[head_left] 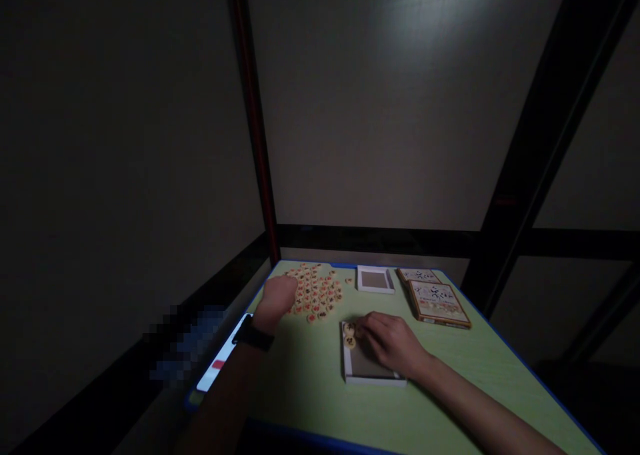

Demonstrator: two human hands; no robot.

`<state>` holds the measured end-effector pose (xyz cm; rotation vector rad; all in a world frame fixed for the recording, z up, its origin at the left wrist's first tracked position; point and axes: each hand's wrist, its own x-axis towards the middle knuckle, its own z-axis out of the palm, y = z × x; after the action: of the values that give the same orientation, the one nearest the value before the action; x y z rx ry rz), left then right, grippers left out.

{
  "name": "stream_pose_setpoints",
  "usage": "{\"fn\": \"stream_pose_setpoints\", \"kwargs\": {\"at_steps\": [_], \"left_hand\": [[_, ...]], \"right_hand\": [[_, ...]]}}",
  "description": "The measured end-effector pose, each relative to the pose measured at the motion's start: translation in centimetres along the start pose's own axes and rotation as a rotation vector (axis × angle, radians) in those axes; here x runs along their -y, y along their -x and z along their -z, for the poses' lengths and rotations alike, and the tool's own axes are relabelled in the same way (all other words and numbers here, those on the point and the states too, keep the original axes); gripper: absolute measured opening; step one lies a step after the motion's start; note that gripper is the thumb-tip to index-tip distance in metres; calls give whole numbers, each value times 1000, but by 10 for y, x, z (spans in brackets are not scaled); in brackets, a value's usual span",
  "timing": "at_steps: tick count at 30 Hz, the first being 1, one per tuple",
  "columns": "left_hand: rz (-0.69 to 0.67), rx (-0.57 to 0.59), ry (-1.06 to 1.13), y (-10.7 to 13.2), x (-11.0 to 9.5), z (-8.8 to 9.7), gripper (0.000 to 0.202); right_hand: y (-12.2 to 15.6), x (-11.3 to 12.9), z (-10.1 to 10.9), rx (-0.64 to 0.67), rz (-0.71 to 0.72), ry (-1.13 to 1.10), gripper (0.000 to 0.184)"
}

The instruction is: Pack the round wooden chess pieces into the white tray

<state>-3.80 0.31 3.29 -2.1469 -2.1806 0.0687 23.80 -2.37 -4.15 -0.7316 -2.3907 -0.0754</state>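
Observation:
My left hand (278, 298), with a dark band on its wrist, is curled at the left edge of a spread of round Chinese chess pieces (317, 294) with red and black characters. Its fingertips are hidden, and I cannot make out what they hold. My right hand (393, 342) reaches over a shallow white box (373, 379) with a grey-brown bottom. Its fingers are pinched together at the box's far end, apparently on a chess piece mostly hidden by them. Beside these fingertips, two chess pieces (349, 336) lie in the far left corner of the box.
A second white tray (375, 280) stands at the back of the green table (295, 382). Right of it, two printed box lids (439, 303) partly overlap. A phone with a lit screen (223, 358) lies along the left edge. Walls rise behind and to the left.

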Motion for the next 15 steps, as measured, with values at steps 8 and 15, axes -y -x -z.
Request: {"fn": "stream_pose_setpoints", "kwargs": {"at_steps": [8,15], "left_hand": [[42,59,-15,-11,8,-8,24],[37,68,-7,-16,9,-17,26]], "right_hand": [[-1,0,0,42,-13,31,18],[0,-2,-2,40,-17,53,17]]}}
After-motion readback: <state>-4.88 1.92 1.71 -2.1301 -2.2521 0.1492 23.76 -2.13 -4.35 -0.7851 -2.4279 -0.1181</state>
